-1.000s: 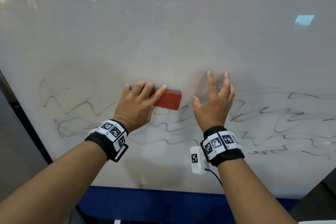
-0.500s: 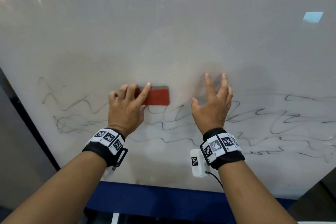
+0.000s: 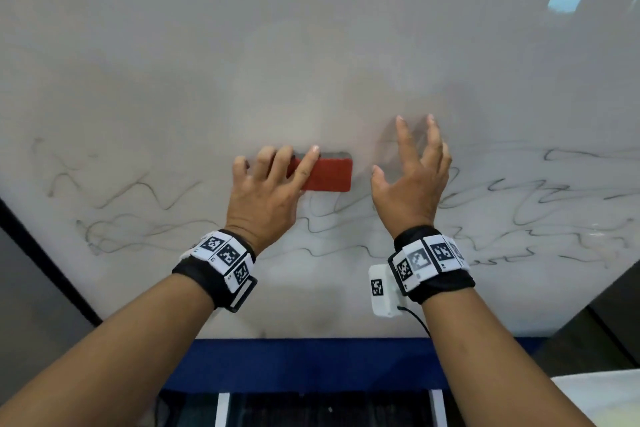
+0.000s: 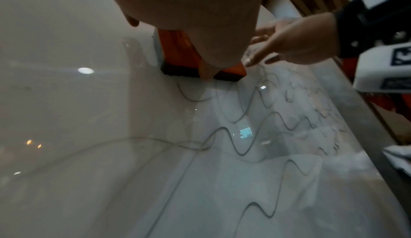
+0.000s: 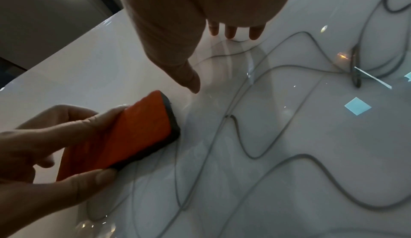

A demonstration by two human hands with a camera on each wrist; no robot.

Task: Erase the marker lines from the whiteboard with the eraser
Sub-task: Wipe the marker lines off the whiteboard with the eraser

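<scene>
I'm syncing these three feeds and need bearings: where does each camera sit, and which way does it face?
Head: on the head, facing the whiteboard; shows both forearms, left hand, right hand.
Left wrist: looks along the palm at the eraser.
Right wrist: looks along the open palm at the marker lines.
All three share the eraser.

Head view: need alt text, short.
A person's left hand holds a red eraser flat against a whiteboard, just above wavy black marker lines that cross its lower part. The right hand is spread open beside the eraser, fingers up against the board.
</scene>
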